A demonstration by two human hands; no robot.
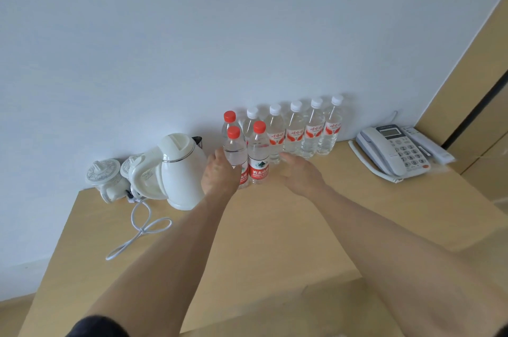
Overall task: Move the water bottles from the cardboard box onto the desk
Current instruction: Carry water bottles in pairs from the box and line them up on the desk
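Nearest the camera, at the bottom edge, a brown flap that may be the box [343,306] shows, though I cannot be sure of it. Both forearms stretch out over the table [275,240]. The left hand [218,171] is at the front-left red-capped bottle [236,155], fingers against its side; from behind I cannot tell whether that grip is closed round it or letting go. The right hand [301,171] hangs just right of the second red-capped bottle [258,152], fingers loose and spread, gripping nothing.

A third red cap [229,116] stands behind those two. Beyond them, five white-capped bottles [295,127] line up upright against the wall [247,34]. To the left sit a kettle [178,169], its cord [140,229] and two cups [105,177]; to the right, a phone [393,149].

My read: this is the placing step, two bottles set down in the front row. Next move, I judge, calls for a clean release without knocking the close-packed neighbours, then back to the box for more, if any remain.
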